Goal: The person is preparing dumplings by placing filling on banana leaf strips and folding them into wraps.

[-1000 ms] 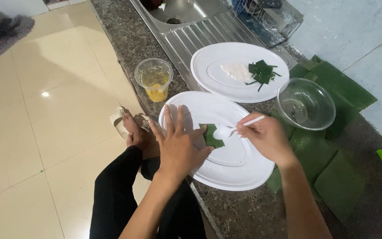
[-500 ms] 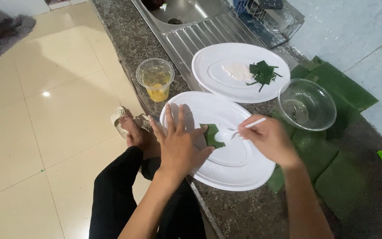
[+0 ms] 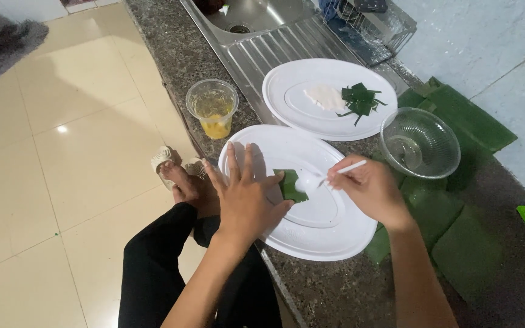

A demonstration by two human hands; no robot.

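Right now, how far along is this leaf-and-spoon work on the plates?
Done: the far white plate already carries a white dab and a pile of cut green leaf strips. In hand: the left hand pins a small leaf piece on the near plate while the right hand brings a white spoon to it. Left: the larger leaf sheets lie unused.
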